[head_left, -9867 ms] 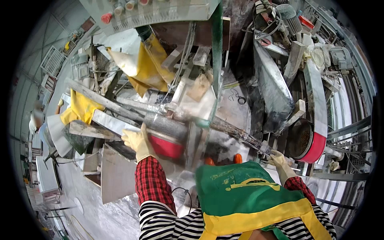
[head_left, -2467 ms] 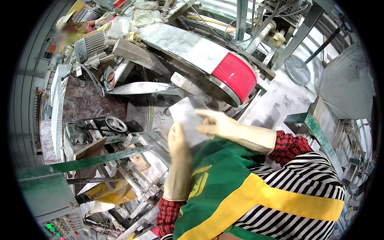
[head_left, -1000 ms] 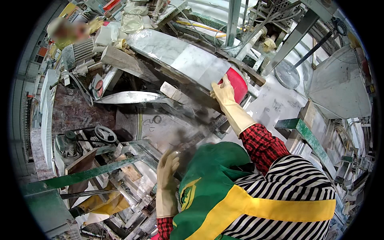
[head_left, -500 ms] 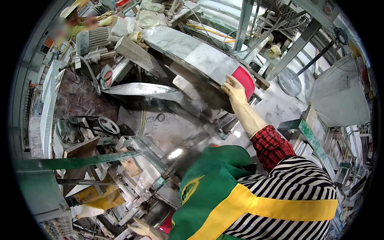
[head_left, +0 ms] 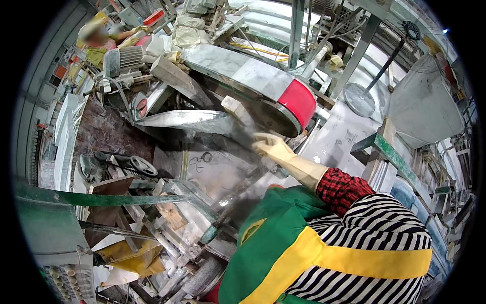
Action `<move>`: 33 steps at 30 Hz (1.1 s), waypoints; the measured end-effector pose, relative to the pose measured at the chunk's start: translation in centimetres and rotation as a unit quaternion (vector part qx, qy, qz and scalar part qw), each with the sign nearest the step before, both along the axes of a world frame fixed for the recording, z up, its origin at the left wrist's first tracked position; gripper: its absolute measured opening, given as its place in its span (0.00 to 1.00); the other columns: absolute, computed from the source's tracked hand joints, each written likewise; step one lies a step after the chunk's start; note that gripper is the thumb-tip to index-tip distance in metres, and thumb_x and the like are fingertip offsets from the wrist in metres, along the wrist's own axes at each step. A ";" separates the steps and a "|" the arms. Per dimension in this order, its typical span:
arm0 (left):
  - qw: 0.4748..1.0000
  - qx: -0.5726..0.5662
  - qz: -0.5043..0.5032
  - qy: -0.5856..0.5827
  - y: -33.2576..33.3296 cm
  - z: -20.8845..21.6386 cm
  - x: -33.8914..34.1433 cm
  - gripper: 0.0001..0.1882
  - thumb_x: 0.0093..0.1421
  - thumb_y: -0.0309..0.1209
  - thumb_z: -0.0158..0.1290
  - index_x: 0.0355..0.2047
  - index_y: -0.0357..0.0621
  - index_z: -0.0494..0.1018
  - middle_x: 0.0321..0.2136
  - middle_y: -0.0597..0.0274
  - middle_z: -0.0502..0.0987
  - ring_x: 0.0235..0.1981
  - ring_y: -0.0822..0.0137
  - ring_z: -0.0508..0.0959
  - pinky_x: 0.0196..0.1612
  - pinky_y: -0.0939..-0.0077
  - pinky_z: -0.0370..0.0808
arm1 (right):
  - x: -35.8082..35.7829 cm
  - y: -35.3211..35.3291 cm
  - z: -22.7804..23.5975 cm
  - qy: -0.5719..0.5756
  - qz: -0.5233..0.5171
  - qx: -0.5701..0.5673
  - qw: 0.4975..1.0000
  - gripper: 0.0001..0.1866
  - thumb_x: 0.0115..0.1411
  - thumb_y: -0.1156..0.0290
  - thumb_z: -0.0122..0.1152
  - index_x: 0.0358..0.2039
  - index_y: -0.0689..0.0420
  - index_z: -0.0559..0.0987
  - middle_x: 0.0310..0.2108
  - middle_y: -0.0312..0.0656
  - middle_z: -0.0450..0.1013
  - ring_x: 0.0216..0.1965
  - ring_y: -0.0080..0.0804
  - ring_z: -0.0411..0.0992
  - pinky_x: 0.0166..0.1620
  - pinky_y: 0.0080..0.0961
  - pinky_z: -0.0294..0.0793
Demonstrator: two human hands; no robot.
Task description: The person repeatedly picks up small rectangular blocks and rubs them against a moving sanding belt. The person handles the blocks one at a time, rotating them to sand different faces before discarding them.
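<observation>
My right hand (head_left: 273,148), in a cream rubber glove, is held in the air with loosely curled fingers and nothing visible in it. It is just below a long, pale, marbled machine housing (head_left: 243,68), apart from its rounded red end (head_left: 297,103). A pale block (head_left: 235,107) projects beneath the housing, up and left of my fingers. Left of that block is a long, curved, grey-white blade-like piece (head_left: 185,118). My left hand is outside the picture or hidden at the lower edge.
A green metal bar (head_left: 116,198) crosses the lower left, near a handwheel (head_left: 143,166). At right are a green beam (head_left: 392,159) and a round base with a pole (head_left: 359,99). A person (head_left: 98,43) is at the far upper left. A coiled wire (head_left: 205,157) lies on the floor.
My right hand has left the housing's red end and moved down and left. My left hand, partly visible at the lower edge before, is out of sight. The view has shifted slightly.
</observation>
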State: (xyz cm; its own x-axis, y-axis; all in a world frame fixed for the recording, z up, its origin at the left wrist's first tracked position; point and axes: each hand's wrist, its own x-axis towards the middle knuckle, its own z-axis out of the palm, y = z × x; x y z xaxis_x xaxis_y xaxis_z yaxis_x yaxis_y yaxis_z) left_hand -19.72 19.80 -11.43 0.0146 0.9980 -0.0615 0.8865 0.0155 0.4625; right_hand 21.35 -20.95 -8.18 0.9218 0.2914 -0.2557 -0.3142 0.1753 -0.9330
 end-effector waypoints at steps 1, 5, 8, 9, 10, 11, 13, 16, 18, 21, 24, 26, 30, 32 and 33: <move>1.000 -0.001 0.002 0.000 -0.1 0.0 -0.2 0.35 0.62 0.37 0.61 0.67 0.41 0.63 0.58 0.51 0.72 0.58 0.58 0.73 0.61 0.67 0.70 | -0.4 0.4 -0.1 -0.001 0.014 -0.031 0.999 0.30 0.66 0.63 0.63 0.64 0.61 0.69 0.44 0.40 0.79 0.40 0.23 0.76 0.42 0.21 0.77; 1.000 -0.002 0.001 0.005 -0.3 -0.1 0.2 0.35 0.62 0.36 0.62 0.67 0.41 0.63 0.58 0.51 0.72 0.58 0.58 0.72 0.62 0.67 0.70 | -1.6 0.5 -1.5 0.010 0.025 -0.019 0.999 0.28 0.65 0.67 0.62 0.63 0.63 0.70 0.43 0.39 0.78 0.38 0.21 0.75 0.41 0.20 0.75; 1.000 0.006 0.005 0.014 -0.6 0.3 0.2 0.35 0.62 0.36 0.62 0.67 0.41 0.63 0.59 0.51 0.72 0.59 0.58 0.72 0.62 0.67 0.69 | -2.3 1.0 -4.0 0.002 0.031 -0.009 0.999 0.26 0.65 0.70 0.61 0.62 0.65 0.70 0.42 0.39 0.78 0.39 0.20 0.74 0.41 0.19 0.74; 1.000 0.009 0.008 0.019 -0.9 0.5 0.0 0.35 0.62 0.36 0.62 0.67 0.41 0.63 0.59 0.51 0.71 0.59 0.58 0.72 0.62 0.67 0.69 | -2.6 1.6 -5.0 -0.044 0.012 -0.045 0.998 0.25 0.63 0.72 0.59 0.60 0.62 0.73 0.37 0.41 0.80 0.35 0.24 0.75 0.38 0.24 0.76; 1.000 0.011 0.014 0.023 -1.2 0.7 -0.3 0.35 0.61 0.36 0.62 0.67 0.41 0.63 0.59 0.51 0.71 0.59 0.58 0.72 0.62 0.67 0.69 | -3.2 2.0 -4.4 -0.032 0.036 -0.026 0.999 0.25 0.62 0.72 0.59 0.60 0.61 0.73 0.35 0.41 0.80 0.34 0.24 0.75 0.38 0.23 0.76; 0.999 0.014 0.022 0.028 -1.7 0.9 -0.6 0.35 0.61 0.36 0.62 0.67 0.41 0.63 0.59 0.51 0.71 0.59 0.58 0.72 0.62 0.67 0.69 | -3.5 2.7 -5.1 -0.030 0.052 -0.019 0.998 0.25 0.62 0.72 0.59 0.61 0.61 0.73 0.35 0.41 0.80 0.33 0.24 0.75 0.37 0.23 0.76; 0.998 0.023 0.039 0.040 -2.7 1.5 -1.3 0.36 0.61 0.36 0.62 0.67 0.41 0.63 0.59 0.51 0.71 0.59 0.58 0.72 0.62 0.67 0.69 | -4.4 3.9 -5.0 0.004 0.092 -0.001 0.996 0.25 0.62 0.71 0.59 0.60 0.60 0.73 0.36 0.43 0.80 0.31 0.26 0.75 0.35 0.24 0.75; 0.997 0.057 0.048 0.037 -4.8 4.2 -1.0 0.36 0.61 0.36 0.62 0.67 0.41 0.63 0.60 0.51 0.71 0.59 0.58 0.71 0.62 0.67 0.69 | -5.0 6.5 -6.0 -0.009 0.151 -0.031 0.988 0.24 0.63 0.70 0.59 0.60 0.60 0.73 0.40 0.42 0.80 0.30 0.25 0.75 0.34 0.23 0.75; 0.998 0.042 -0.023 -0.045 -7.8 7.4 2.5 0.36 0.61 0.36 0.62 0.67 0.41 0.62 0.60 0.51 0.70 0.60 0.58 0.71 0.63 0.67 0.68 | -5.1 7.5 -4.1 -0.043 0.201 0.004 0.979 0.24 0.64 0.67 0.60 0.60 0.58 0.74 0.41 0.41 0.80 0.33 0.25 0.75 0.36 0.24 0.76; 0.925 -0.095 -0.249 -0.271 -15.3 14.4 14.4 0.38 0.61 0.29 0.59 0.70 0.42 0.58 0.69 0.52 0.59 0.68 0.56 0.61 0.69 0.63 0.59 | -5.8 9.5 2.3 0.070 0.310 0.017 0.948 0.29 0.64 0.62 0.65 0.63 0.56 0.72 0.43 0.44 0.79 0.38 0.26 0.76 0.41 0.24 0.78; 0.853 -0.183 -0.385 -0.300 -20.4 17.4 24.6 0.39 0.57 0.23 0.61 0.68 0.35 0.58 0.66 0.46 0.63 0.68 0.55 0.61 0.70 0.61 0.57 | -5.6 9.0 8.1 0.083 0.308 0.069 0.945 0.36 0.62 0.63 0.66 0.68 0.54 0.64 0.43 0.43 0.79 0.36 0.26 0.76 0.43 0.23 0.78; 0.762 -0.069 -0.581 -0.279 -20.6 14.9 27.5 0.43 0.53 0.26 0.64 0.67 0.32 0.58 0.66 0.42 0.63 0.68 0.49 0.61 0.70 0.60 0.57 | -4.6 9.9 4.1 -0.152 0.158 0.036 0.975 0.36 0.62 0.65 0.66 0.68 0.54 0.64 0.42 0.42 0.79 0.35 0.25 0.76 0.40 0.23 0.78; 0.702 -0.366 -0.462 -0.400 -23.7 18.6 29.9 0.47 0.57 0.28 0.59 0.72 0.34 0.47 0.70 0.42 0.55 0.70 0.53 0.58 0.70 0.62 0.58 | -1.2 4.2 8.5 -0.044 0.149 0.126 0.980 0.35 0.59 0.72 0.66 0.67 0.52 0.65 0.36 0.36 0.77 0.29 0.19 0.72 0.28 0.19 0.70; 0.685 -0.480 -0.387 -0.388 -22.8 18.5 30.8 0.35 0.69 0.35 0.52 0.71 0.37 0.51 0.65 0.51 0.66 0.63 0.59 0.69 0.64 0.67 0.68 | -0.6 1.5 9.8 -0.006 0.176 0.106 0.979 0.35 0.59 0.71 0.67 0.66 0.53 0.66 0.34 0.35 0.77 0.27 0.18 0.71 0.27 0.18 0.69; 0.675 -0.500 -0.389 -0.379 -22.6 18.1 31.1 0.33 0.69 0.35 0.53 0.69 0.37 0.55 0.62 0.54 0.69 0.60 0.61 0.72 0.62 0.69 0.70 | -0.4 0.4 9.9 0.012 0.186 0.096 0.978 0.35 0.59 0.71 0.68 0.66 0.53 0.67 0.32 0.35 0.77 0.26 0.17 0.70 0.27 0.17 0.68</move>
State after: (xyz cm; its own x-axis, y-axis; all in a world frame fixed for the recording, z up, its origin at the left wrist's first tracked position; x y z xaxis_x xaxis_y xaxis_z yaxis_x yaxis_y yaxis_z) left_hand 11.40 -2.78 6.65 0.9155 0.1354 -0.3789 0.3209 0.3226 0.8905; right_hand 20.95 -20.59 1.74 0.7376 0.6496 -0.1840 -0.4107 0.2154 -0.8860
